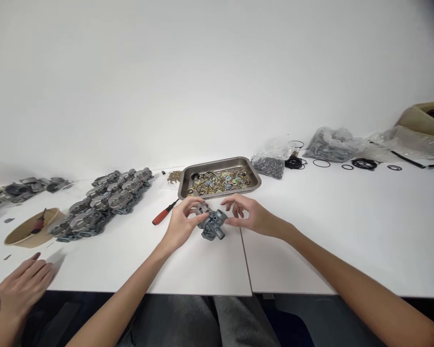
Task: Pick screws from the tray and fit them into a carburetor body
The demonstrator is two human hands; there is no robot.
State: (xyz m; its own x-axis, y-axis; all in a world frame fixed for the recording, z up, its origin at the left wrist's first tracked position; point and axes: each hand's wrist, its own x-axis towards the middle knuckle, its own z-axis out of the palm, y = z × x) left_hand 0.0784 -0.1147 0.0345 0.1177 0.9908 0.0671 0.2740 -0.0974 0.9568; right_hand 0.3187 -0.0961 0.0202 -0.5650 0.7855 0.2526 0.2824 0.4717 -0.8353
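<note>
While the carburetor point(214, 224) is being gripped by left fingers point(198, 220) | parted right fingers point(236, 222) are being held at its right

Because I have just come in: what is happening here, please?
A person's left hand holds a grey metal part with short tubes at the white table; the right hand is open close beside it, touch unclear. Behind it lies a shallow rectangular metal tray of small gold- and silver-coloured pieces. To the left are a red-handled screwdriver and rows of similar grey metal parts. Another person's hand is at the table's near left edge.
</note>
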